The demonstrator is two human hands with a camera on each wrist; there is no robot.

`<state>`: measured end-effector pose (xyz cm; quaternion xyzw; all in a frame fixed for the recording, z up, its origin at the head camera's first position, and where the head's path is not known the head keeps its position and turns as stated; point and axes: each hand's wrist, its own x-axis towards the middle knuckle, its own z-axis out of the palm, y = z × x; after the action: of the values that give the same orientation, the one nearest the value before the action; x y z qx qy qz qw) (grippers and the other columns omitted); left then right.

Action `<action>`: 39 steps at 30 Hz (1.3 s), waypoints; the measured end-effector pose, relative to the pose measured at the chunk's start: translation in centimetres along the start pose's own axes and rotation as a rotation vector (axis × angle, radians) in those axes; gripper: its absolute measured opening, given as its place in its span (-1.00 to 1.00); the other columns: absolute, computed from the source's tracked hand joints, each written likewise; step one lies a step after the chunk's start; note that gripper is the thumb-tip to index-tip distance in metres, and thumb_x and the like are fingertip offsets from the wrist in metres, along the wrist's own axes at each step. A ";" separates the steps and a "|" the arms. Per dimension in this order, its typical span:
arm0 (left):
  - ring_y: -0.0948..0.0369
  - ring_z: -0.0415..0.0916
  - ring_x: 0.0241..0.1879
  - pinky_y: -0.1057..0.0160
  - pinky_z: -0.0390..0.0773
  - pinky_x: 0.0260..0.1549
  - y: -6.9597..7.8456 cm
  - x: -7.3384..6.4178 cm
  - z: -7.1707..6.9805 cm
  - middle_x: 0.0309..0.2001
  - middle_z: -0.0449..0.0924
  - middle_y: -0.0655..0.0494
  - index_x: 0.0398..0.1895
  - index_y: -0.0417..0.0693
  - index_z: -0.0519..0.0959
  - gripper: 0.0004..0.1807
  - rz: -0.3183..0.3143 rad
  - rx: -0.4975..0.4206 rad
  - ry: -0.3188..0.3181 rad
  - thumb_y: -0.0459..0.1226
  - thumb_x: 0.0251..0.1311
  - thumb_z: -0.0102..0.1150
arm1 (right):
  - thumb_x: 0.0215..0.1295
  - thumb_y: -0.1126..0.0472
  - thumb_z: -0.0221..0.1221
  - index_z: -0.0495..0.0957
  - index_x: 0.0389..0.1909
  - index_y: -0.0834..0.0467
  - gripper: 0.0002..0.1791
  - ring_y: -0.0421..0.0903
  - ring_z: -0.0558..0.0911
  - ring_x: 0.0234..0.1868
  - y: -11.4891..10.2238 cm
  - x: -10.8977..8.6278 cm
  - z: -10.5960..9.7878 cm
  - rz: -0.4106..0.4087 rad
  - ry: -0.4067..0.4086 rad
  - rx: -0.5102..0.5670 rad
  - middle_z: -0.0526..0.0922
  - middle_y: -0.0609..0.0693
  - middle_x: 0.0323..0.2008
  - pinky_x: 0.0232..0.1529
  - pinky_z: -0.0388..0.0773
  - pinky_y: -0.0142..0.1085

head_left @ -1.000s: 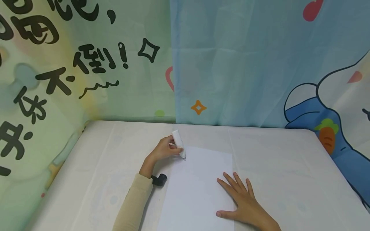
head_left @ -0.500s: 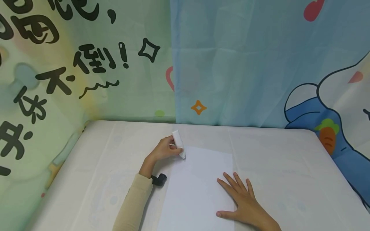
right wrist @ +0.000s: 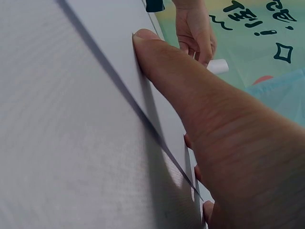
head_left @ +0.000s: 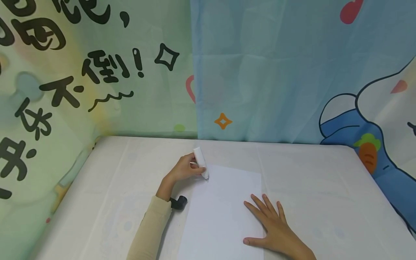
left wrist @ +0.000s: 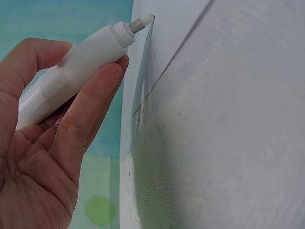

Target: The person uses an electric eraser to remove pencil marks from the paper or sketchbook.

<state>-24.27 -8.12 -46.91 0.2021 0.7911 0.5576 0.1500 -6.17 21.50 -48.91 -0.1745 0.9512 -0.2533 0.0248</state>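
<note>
In the head view, my left hand (head_left: 182,167) pinches a white electric eraser (head_left: 199,159) between thumb and fingers, near the far left corner of a sheet of white paper (head_left: 224,213). The eraser tilts, its tip pointing down at the paper. Up close in the left wrist view, the eraser (left wrist: 81,67) has a thick round body, a short metal sleeve and a small pale nib right at the paper's surface. My right hand (head_left: 274,225) rests on the sheet's right edge, fingers spread. The right wrist view shows that hand's thumb (right wrist: 157,52) on the paper.
A white cloth (head_left: 308,191) covers the table under the paper. Behind its far edge hang a printed green curtain (head_left: 156,104) and a blue one (head_left: 276,90). A black wrist camera (head_left: 179,203) sits at the left cuff, beside the sheet's left edge.
</note>
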 end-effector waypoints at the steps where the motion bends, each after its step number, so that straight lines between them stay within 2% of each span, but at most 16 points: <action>1: 0.00 0.69 -0.29 0.27 0.65 -0.33 0.0 0.0 0.0 -0.18 0.62 -0.30 0.00 -0.46 0.43 -0.60 0.000 0.002 0.002 -0.43 0.15 0.29 | -0.11 -0.44 0.32 0.22 0.43 -0.10 0.07 0.26 -0.13 0.50 0.0 0.0 0.0 0.001 0.000 0.001 0.09 0.08 0.50 0.34 -0.51 0.33; 8: -0.03 0.68 -0.24 0.28 0.64 -0.32 0.0 0.1 0.0 -0.13 0.62 -0.31 0.03 -0.46 0.42 -0.59 0.004 0.008 0.005 -0.42 0.17 0.29 | -0.10 -0.42 0.32 0.22 0.43 -0.10 0.06 0.27 -0.14 0.50 -0.1 0.0 0.0 0.010 -0.008 0.013 0.09 0.10 0.49 0.34 -0.54 0.32; 26: 0.02 0.69 -0.28 0.28 0.65 -0.32 -0.2 0.1 -0.1 -0.15 0.62 -0.30 0.00 -0.46 0.43 -0.62 0.002 -0.002 -0.013 -0.44 0.16 0.27 | -0.09 -0.42 0.32 0.20 0.44 -0.13 0.05 0.26 -0.15 0.51 0.1 -0.1 0.0 -0.003 -0.005 0.011 0.08 0.09 0.50 0.33 -0.54 0.32; 39: 0.13 0.68 -0.33 0.28 0.65 -0.33 -0.3 0.0 -0.1 -0.18 0.62 -0.26 -0.02 -0.47 0.43 -0.63 -0.009 -0.014 -0.031 -0.44 0.15 0.27 | -0.11 -0.43 0.32 0.21 0.44 -0.12 0.06 0.27 -0.13 0.50 0.2 -0.1 0.2 -0.001 -0.002 0.001 0.09 0.08 0.50 0.33 -0.54 0.33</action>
<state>-24.32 -8.28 -47.13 0.2062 0.7856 0.5592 0.1663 -6.10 21.60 -49.20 -0.1754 0.9510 -0.2534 0.0256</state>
